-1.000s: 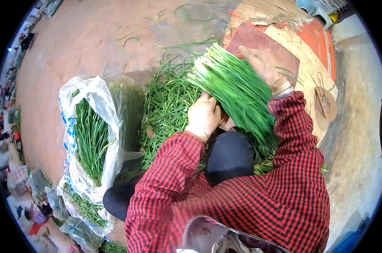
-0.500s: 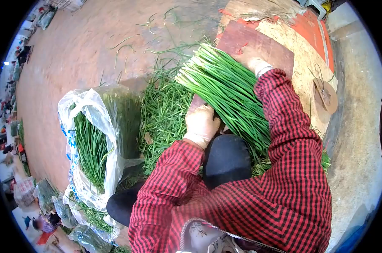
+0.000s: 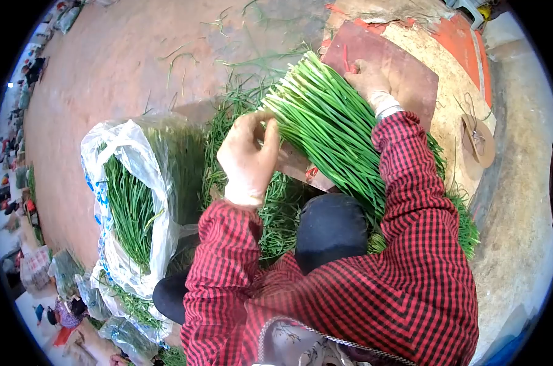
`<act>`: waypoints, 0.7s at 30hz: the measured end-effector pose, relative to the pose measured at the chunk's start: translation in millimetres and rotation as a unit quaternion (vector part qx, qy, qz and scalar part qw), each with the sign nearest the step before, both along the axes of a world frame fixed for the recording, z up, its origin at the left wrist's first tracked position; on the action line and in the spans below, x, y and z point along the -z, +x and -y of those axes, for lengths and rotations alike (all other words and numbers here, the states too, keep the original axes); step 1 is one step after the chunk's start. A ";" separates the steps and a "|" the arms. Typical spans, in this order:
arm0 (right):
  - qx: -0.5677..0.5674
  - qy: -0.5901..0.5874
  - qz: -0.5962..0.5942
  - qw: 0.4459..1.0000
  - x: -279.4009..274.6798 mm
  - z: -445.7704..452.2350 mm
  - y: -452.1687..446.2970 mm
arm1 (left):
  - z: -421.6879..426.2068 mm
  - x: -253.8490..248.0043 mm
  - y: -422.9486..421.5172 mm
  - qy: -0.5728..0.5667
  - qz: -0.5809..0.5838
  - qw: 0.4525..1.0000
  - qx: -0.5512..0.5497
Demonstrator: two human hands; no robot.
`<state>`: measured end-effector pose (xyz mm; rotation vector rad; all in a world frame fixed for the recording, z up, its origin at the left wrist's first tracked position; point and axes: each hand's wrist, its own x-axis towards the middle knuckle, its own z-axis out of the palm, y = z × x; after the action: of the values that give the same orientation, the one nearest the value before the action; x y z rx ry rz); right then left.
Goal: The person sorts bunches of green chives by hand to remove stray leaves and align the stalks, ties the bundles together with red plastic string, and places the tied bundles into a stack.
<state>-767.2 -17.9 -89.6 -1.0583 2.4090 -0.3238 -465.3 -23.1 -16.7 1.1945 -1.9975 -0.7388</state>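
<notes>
A thick bundle of green chives (image 3: 343,128) lies slantwise on a reddish-brown board (image 3: 404,61), pale cut ends toward the upper left. My left hand (image 3: 249,152), in a pale thin glove, is at those ends with thumb and forefinger curled together. Whether a stem is pinched there I cannot make out. My right hand (image 3: 371,79), also gloved, is at the far side of the bundle, closed on a thin red tie (image 3: 346,58) that sticks up from its fingers. More red material (image 3: 312,173) shows at the bundle's near edge.
Left of me stands a clear plastic bag (image 3: 160,201) filled with chives. Loose trimmings (image 3: 276,219) are heaped between it and the board. My dark-clad knee (image 3: 331,229) is just below the bundle. A brown disc with string (image 3: 478,141) lies on the right.
My left hand has moved up and left, from the bundle's near edge to its pale ends. My right hand stays at the far side, and the red tie now shows more clearly.
</notes>
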 end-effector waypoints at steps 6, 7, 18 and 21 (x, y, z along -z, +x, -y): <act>-0.003 0.002 -0.017 1.000 2.7 0.1 -2.6 | 32.1 1.6 -38.0 -0.073 0.180 0.979 0.067; -0.011 0.001 -0.019 1.000 1.8 0.1 -2.8 | 32.6 1.7 -41.7 -0.084 0.211 0.971 0.076; -0.007 0.006 -0.005 1.000 0.4 -1.2 -0.8 | 34.8 5.1 -56.5 -0.067 0.279 0.954 0.088; -0.019 0.001 -0.033 0.999 3.0 -1.1 0.0 | 37.9 2.1 -59.4 -0.026 0.304 0.946 0.114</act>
<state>-767.2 -16.8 -92.6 -1.1289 2.4441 -0.2760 -524.7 -61.1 -18.8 1.2771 -2.6781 -0.4449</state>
